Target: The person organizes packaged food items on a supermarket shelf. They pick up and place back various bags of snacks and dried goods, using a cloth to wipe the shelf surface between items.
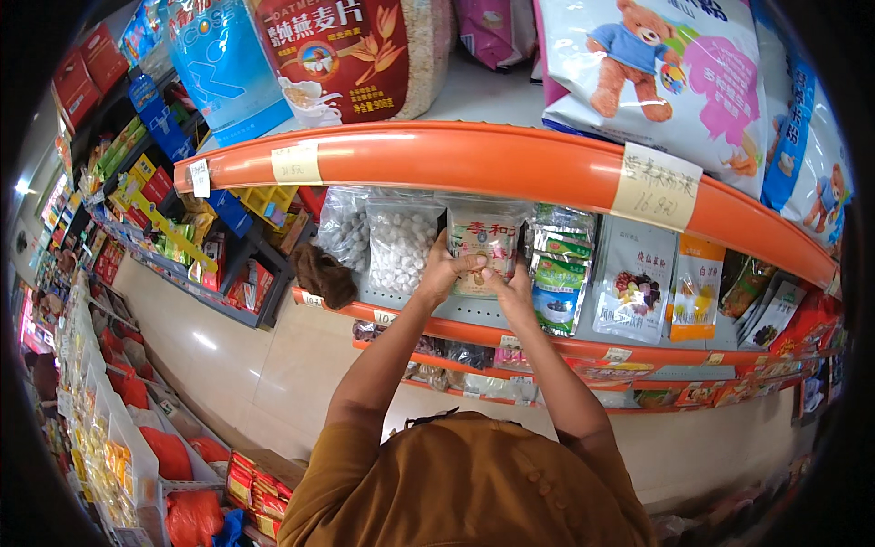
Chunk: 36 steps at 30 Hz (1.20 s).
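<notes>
Both my hands grip a clear plastic packet [484, 236] with red and green print, which stands upright on the grey metal shelf [472, 312]. My left hand [443, 268] holds its left side, the thumb lying across the front. On the opposite side my right hand [511, 286] has its thumb near the lower middle; the fingers behind are hidden. Just left of the packet is a zip bag of white lumps [403, 239], with a bag of greyish lumps [345, 229] beyond it. Green and silver sachets [557, 280] stand close by my right hand.
An orange shelf edge [424, 152] with price tags crosses above my hands. Over it stand an oatmeal bag [342, 61] and a white bag with a bear [649, 82]. A brown cloth [325, 277] hangs at the shelf's left end. Grey-white pouches [636, 280] fill the right.
</notes>
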Tool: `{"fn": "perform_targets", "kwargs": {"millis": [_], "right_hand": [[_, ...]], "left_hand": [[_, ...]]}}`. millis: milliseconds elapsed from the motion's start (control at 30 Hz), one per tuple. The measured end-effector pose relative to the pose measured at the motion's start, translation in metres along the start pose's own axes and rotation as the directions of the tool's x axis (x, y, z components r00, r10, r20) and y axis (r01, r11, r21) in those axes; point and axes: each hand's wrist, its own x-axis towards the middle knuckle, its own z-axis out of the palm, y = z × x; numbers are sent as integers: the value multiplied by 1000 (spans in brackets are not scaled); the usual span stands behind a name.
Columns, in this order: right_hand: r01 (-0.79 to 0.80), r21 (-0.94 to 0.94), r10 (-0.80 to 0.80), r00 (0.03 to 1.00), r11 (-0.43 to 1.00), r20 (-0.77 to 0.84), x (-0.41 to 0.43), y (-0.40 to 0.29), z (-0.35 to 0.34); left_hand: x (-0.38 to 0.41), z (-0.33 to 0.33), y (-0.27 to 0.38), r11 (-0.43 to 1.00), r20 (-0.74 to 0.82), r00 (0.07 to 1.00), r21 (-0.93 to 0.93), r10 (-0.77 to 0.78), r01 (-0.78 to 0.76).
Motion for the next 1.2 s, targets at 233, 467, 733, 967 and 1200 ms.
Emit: {"fn": "perform_targets", "kwargs": {"millis": [233,467,733,967,1200], "right_hand": [[64,-297,-113,982,953,-152,2,4,14],[129,-513,-295,921,849,-256,4,19,24],[49,-633,-225,953,773,-201,11,21,24],[180,-665,-363,920,725,-147,10,27,19],[98,-739,-270,956,666,-116,-9,1,21]], "left_hand": [[17,-11,-12,999,11,999,4,-37,37],[17,-4,-5,997,-2,1000,77,-13,13],[14,-2,-44,547,-87,900,818,426,-179],[-22,12,-21,311,63,841,912,537,-267],[-65,-28,24,411,-93,759,879,645,-241]]}}
